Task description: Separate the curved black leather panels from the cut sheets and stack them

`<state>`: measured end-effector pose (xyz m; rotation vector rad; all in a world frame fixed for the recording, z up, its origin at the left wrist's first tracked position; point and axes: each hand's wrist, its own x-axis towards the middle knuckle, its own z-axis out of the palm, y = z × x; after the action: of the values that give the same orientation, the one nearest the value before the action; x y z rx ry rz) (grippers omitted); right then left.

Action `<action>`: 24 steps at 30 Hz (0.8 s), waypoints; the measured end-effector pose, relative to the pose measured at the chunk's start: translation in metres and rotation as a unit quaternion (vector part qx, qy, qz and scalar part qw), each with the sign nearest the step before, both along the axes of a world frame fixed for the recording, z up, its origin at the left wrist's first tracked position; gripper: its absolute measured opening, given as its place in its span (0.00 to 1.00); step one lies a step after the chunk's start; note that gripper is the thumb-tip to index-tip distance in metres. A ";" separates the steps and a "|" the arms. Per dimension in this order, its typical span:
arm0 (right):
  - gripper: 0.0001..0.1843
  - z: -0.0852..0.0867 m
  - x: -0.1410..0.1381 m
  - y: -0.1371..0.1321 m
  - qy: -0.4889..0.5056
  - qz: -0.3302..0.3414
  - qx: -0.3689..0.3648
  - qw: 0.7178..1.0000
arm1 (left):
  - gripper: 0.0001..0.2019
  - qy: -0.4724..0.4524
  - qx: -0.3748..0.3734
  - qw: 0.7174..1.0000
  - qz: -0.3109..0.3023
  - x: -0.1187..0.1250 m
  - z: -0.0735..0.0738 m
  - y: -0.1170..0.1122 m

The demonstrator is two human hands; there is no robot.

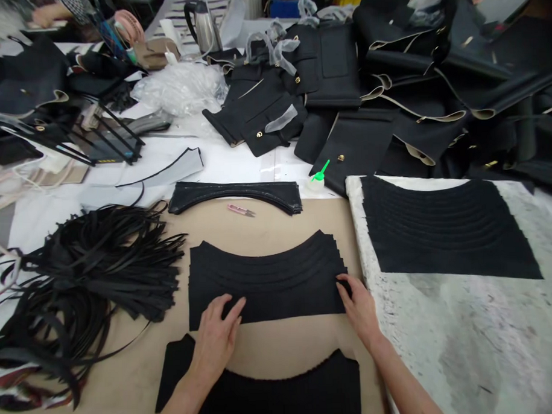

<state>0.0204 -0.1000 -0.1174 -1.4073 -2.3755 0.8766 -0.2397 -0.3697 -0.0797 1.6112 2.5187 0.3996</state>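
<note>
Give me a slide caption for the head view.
Left hand over a black panel, right hand at its right edge, black strips heaped nearby.

Tan worktop w/ blk curved panels, strap pile at L, pink snips nr far edge

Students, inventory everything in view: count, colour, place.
Panel stacks: three, black, centre, bottom, right
Stained board: one, whitish, right
Work surface: one, brown, centre
Snips: one, pink, centre
Arched stack: one, black, behind snips
Bottle: one, white and green, behind centre
Strips: many, black, left
Curved piece: one, grey and black, behind strips
Slatted frame: one, black, left
Kettle: one, silver and black, back
Crumpled plastic: one heap, clear, back left
Bag pieces: many, black, back
Other clutter: uncounted, mixed, back
Coworker's hand: one, bare, back left
Left hand: one, bare, on centre panels
Right hand: one, bare, at their right edge
</note>
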 end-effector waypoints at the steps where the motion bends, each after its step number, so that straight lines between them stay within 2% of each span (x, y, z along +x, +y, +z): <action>1: 0.16 0.000 -0.001 0.000 -0.004 0.000 0.005 1.000 | 0.21 -0.002 -0.014 1.000 -0.023 0.006 -0.002 0.001; 4: 0.16 0.003 -0.005 -0.002 -0.022 -0.011 0.026 0.999 | 0.22 0.014 -0.039 0.998 -0.054 0.016 -0.008 0.003; 7: 0.16 0.010 -0.010 -0.006 -0.050 -0.027 0.042 0.998 | 0.20 0.016 -0.051 0.997 -0.053 0.018 -0.009 0.003; 11: 0.19 0.029 -0.012 -0.016 -0.113 -0.043 0.055 0.991 | 0.19 -0.021 -0.057 0.997 -0.037 0.020 -0.003 0.004; 14: 0.20 0.045 -0.016 -0.035 -0.132 -0.012 0.119 0.984 | 0.19 -0.084 -0.046 0.995 -0.013 0.018 0.004 0.002; 16: 0.18 0.056 -0.028 -0.062 -0.082 0.042 0.111 0.990 | 0.19 -0.132 -0.010 0.991 0.036 0.013 0.009 -0.006; 18: 0.15 0.069 -0.049 -0.105 -0.019 0.119 0.013 0.993 | 0.17 -0.186 0.046 0.973 0.126 0.003 0.015 -0.023; 20: 0.14 0.082 -0.080 -0.159 0.008 0.221 -0.125 0.967 | 0.14 -0.244 0.101 0.935 0.236 -0.010 0.019 -0.048; 21: 0.13 0.087 -0.098 -0.187 -0.003 0.274 -0.162 0.948 | 0.14 -0.266 0.123 0.913 0.286 -0.017 0.021 -0.063; 23: 0.11 0.094 -0.133 -0.240 -0.060 0.374 -0.168 0.910 | 0.14 -0.284 0.148 0.877 0.359 -0.028 0.024 -0.097; 24: 0.09 0.095 -0.150 -0.262 -0.075 0.392 -0.163 0.902 | 0.15 -0.283 0.153 0.866 0.384 -0.032 0.025 -0.114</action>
<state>-0.1294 -0.3620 -0.0227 -0.5505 -3.0701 1.4422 -0.2714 -0.4837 -0.0549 0.3251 2.5414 1.1922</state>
